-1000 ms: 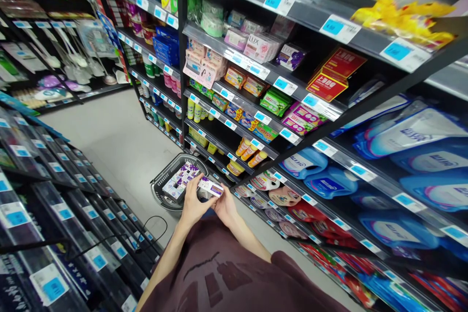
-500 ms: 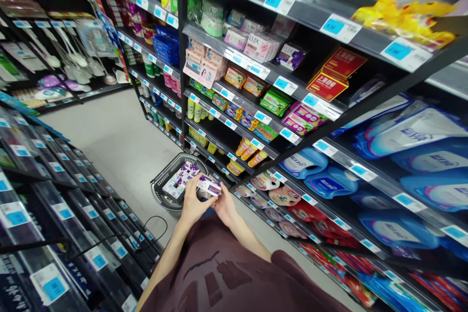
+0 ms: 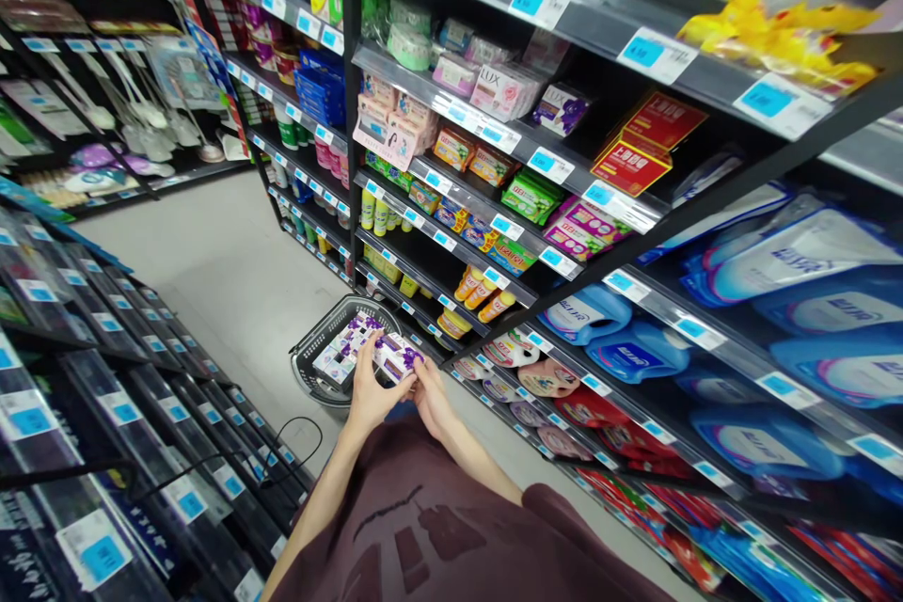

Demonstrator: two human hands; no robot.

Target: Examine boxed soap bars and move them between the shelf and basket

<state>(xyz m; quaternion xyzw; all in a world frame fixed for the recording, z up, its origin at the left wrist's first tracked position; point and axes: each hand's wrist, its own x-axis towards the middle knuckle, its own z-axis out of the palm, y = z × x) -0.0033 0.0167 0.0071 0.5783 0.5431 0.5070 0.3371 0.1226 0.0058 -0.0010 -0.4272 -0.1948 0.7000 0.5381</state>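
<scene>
Between my two hands is a white and purple soap box [image 3: 395, 358], tilted so that its broad printed face shows. My left hand [image 3: 372, 388] grips its left end with thumb and fingers. At the right end, my right hand [image 3: 428, 389] has its fingers closed on the box. Just beyond my hands, a dark shopping basket [image 3: 305, 359] with perforated sides holds several similar white and purple boxes [image 3: 340, 350]. My left hand and the held box hide part of that basket.
Shelves on the right carry soap boxes [image 3: 503, 92], purple LUX soap [image 3: 561, 109], red boxes [image 3: 635, 160] and blue detergent bottles [image 3: 627, 351]. A slanted rack with price tags [image 3: 99, 550] runs along the left. Grey floor [image 3: 212, 245] lies between, with a thin black cable [image 3: 319, 428] looping there.
The soap box has turned in my hands, so a broader face of it shows now. My hands have shifted slightly to the left. The basket stays put.
</scene>
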